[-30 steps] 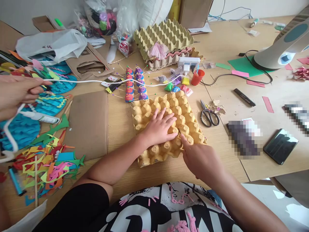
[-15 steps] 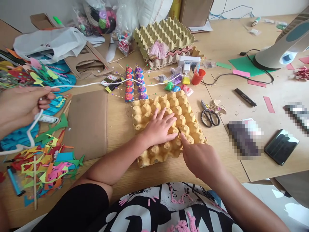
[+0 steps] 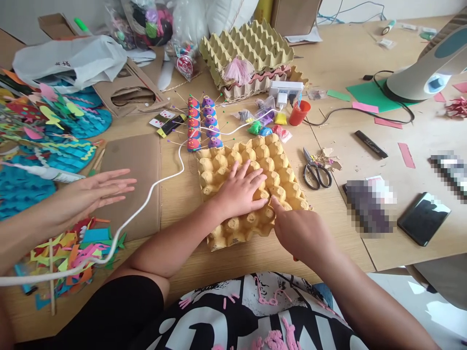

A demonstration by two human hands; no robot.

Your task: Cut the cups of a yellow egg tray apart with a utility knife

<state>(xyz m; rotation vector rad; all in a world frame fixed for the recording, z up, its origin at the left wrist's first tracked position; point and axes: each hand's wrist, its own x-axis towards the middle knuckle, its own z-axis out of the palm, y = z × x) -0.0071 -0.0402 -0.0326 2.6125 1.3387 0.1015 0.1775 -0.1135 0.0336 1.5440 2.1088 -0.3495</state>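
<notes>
With directions read around the yellow egg tray (image 3: 233,223), paper scraps (image 3: 65,257) are being seen at eight o'clock, strewn thickly. At nine, blue pieces (image 3: 25,189) and a cardboard sheet (image 3: 134,184) are being partly covered by another person's hand (image 3: 105,192), open and reaching in. A white cable (image 3: 149,190) is being trailed over the scraps and sheet, past the craft figures, towards the power strip. At ten, a white plastic bag (image 3: 73,61) is being propped by things beneath; at eleven, yarn is being held in a clear bag (image 3: 148,24). Nearer, at eleven, red figures (image 3: 194,124) and purple figures (image 3: 210,121) are being kept in two rows, stuck with pins.

The tray, at centre, is being pressed by the left hand (image 3: 241,192), flat with fingers spread, gripping nothing. At twelve, a pink tassel (image 3: 239,71) is being carried by stacked trays (image 3: 248,46). The tray is also being touched by the right hand (image 3: 302,233), index finger extended, others curled; whether anything is being gripped cannot be told.

At one are being seen the power strip (image 3: 286,87) and a red cup (image 3: 299,114) with something pale blue inside; at three, scissors (image 3: 317,175) and a phone (image 3: 423,218). Everything is being supported by a wooden table (image 3: 343,233), backed by a pale wall.
</notes>
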